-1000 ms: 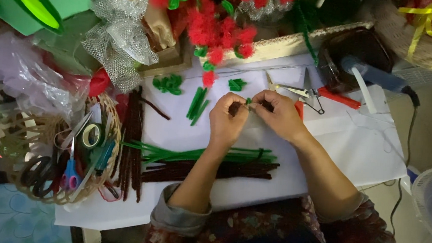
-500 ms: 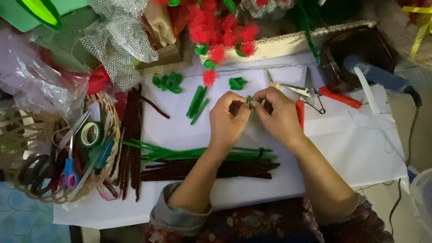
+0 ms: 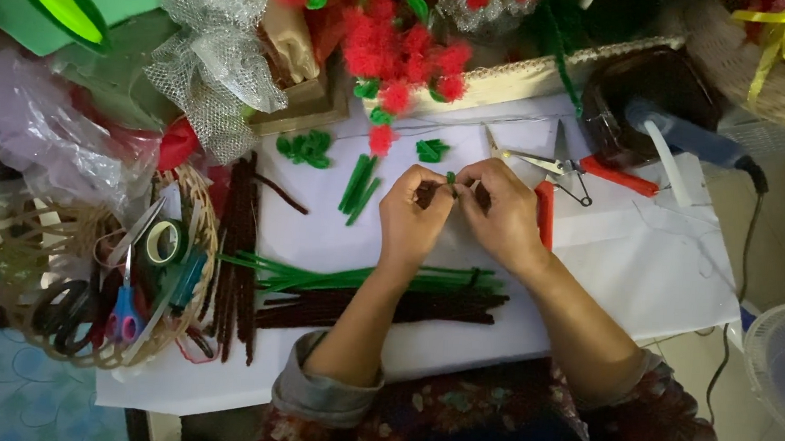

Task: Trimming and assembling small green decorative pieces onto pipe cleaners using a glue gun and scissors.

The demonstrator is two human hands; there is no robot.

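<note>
My left hand [image 3: 413, 214] and my right hand [image 3: 501, 213] meet over the white sheet [image 3: 641, 260], fingertips pinched together on a small green pipe-cleaner piece [image 3: 451, 180] with a dark bit beside it. Just below my wrists lie a bundle of long green pipe cleaners [image 3: 318, 276] and a bundle of dark brown ones [image 3: 334, 305]. Short green pieces [image 3: 359, 183] and small green leaf shapes [image 3: 306, 147] rest to the left of my hands.
Red-handled pliers [image 3: 583, 171] lie right of my hands, a glue gun [image 3: 683, 137] behind them. A wicker basket [image 3: 188, 192] at left holds scissors [image 3: 124, 309] and tape. Red fluffy flowers [image 3: 392, 55], netting and plastic crowd the back. A white fan [image 3: 784, 357] stands at right.
My fingers have shifted slightly on the small green piece, twisting it; hands stay in the same place.
</note>
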